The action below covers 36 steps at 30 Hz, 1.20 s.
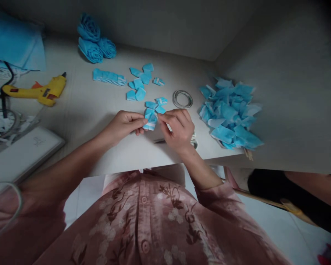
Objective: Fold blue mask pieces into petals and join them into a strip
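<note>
A small folded blue piece [150,118], like nonwoven mask fabric with a white band along its lower edge, is held just above the table. My left hand [124,125] pinches its left side between thumb and fingers. At its right edge, the thumb and forefinger of my right hand [178,127] are closed on it, where a whitish bit shows. Just beyond lie small blue cut pieces [151,105]. Scissors [193,142] rest partly hidden under my right hand, and a roll of tape [182,99] is near its knuckles.
More blue pieces [138,84] and a pleated blue strip [109,77] lie farther back. Several blue fabric roses [89,40] stand behind. A yellow glue gun [48,90] and a white box [24,152] are at left. A blue petal heap [228,110] sits right, beside the side panel.
</note>
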### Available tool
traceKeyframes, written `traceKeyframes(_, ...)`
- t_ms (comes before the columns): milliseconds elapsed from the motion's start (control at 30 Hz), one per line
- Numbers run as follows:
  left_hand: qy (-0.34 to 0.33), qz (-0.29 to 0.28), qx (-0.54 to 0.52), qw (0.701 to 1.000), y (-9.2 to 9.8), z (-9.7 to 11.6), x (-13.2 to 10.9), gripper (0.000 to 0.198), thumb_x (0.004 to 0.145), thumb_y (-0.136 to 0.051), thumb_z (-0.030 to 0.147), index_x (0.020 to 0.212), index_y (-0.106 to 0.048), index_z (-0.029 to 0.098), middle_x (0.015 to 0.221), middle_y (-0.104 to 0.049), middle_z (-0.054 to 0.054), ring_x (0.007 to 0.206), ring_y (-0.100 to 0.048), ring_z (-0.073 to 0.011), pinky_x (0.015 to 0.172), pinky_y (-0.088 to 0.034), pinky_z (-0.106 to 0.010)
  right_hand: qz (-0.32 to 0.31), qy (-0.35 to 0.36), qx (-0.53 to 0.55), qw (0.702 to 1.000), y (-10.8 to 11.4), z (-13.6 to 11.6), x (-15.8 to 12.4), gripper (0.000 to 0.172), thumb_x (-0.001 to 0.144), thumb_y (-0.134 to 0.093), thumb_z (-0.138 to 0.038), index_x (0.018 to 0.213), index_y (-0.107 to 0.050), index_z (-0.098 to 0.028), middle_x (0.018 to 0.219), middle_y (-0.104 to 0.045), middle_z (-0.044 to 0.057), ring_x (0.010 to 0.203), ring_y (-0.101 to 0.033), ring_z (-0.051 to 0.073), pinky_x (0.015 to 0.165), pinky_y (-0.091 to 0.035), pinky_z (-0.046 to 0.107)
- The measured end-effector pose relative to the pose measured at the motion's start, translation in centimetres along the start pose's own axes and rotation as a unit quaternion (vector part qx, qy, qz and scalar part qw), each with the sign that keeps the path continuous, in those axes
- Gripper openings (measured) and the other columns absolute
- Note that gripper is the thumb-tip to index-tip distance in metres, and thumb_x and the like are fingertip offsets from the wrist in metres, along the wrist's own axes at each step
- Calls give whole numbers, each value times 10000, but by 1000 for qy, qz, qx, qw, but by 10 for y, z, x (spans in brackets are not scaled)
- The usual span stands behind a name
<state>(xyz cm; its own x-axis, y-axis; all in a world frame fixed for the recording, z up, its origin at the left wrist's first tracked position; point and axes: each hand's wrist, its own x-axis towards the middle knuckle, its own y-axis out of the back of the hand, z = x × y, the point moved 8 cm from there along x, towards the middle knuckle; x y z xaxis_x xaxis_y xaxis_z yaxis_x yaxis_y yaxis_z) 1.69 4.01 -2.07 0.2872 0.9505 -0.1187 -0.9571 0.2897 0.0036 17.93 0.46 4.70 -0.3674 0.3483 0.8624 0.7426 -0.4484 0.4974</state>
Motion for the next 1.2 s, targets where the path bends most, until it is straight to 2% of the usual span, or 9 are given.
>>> traceKeyframes(233, 9, 4, -9, 1000, 0, -1, 0, 266, 785, -805, 403, 706, -732, 160, 603, -672, -11, 549, -564, -97, 528, -413, -204, 7, 19, -17, 1000, -1, -2, 1, 133, 1036, -651, -128, 1099, -694, -237, 912, -754, 23, 858, -684, 183, 769, -525, 350)
traceKeyframes(500, 2, -2, -10, 1000, -1, -1, 0, 246, 815, -788, 387, 740, -737, 158, 632, -685, -9, 559, -571, -93, 549, -436, -209, -19, 19, 26, 999, -5, 0, -3, 190, 1048, -631, -132, 1164, -722, -252, 942, -737, 26, 893, -652, 191, 764, -486, 354)
traceKeyframes(667, -10, -5, -13, 1000, -1, 0, 0, 235, 807, -788, 373, 725, -733, 160, 627, -674, -2, 564, -558, -91, 569, -439, -220, -37, 18, 20, 999, -5, -1, -2, 158, 1042, -637, -134, 1125, -726, -236, 943, -746, 34, 891, -653, 197, 764, -509, 352)
traceKeyframes(967, 2, 16, -20, 1000, 2, -5, 1, 232, 773, -812, 386, 754, -774, 158, 644, -689, -9, 579, -558, -98, 577, -426, -232, -99, 15, -5, 995, -14, 1, -1, 149, 1067, -627, -183, 1063, -767, -234, 938, -777, 33, 871, -647, 190, 744, -522, 341)
traceKeyframes(1200, 32, 22, -39, 998, 3, -12, 2, 249, 789, -821, 398, 762, -801, 151, 647, -685, -27, 584, -558, -102, 591, -433, -246, -145, 7, 27, 989, -17, 5, 1, 169, 1084, -610, -196, 1081, -776, -227, 979, -791, 40, 913, -666, 183, 775, -540, 333)
